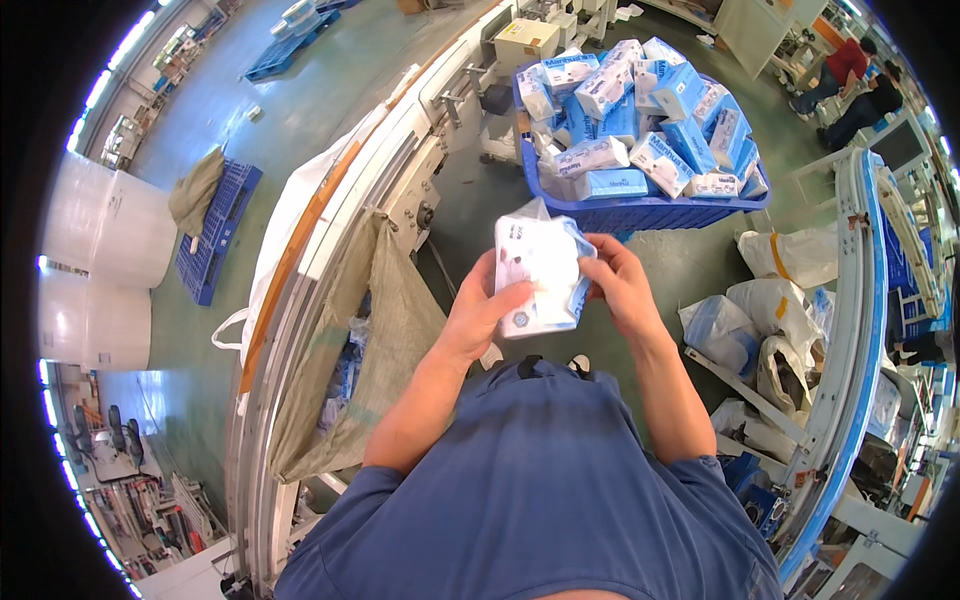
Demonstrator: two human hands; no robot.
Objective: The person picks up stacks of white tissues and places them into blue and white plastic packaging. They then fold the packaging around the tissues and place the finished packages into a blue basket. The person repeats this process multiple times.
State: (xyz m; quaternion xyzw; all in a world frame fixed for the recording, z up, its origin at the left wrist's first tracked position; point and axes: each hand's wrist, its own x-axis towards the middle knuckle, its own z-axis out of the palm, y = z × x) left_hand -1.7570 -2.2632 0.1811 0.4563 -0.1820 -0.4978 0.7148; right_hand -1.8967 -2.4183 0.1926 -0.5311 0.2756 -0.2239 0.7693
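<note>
I hold a white and blue soft package (540,270) in front of my chest with both hands. My left hand (483,308) grips its left side and lower edge. My right hand (615,282) clasps its right edge, fingers curled onto the wrapper. Straight ahead stands a blue plastic crate (640,212) heaped with several similar blue and white packages (640,110).
A brownish woven sack (375,340) hangs open on a long white machine frame (300,260) to my left. White bags (775,320) lie on the green floor to my right. A blue pallet (215,230) and big white rolls (100,260) sit far left. Two people (850,85) crouch at far right.
</note>
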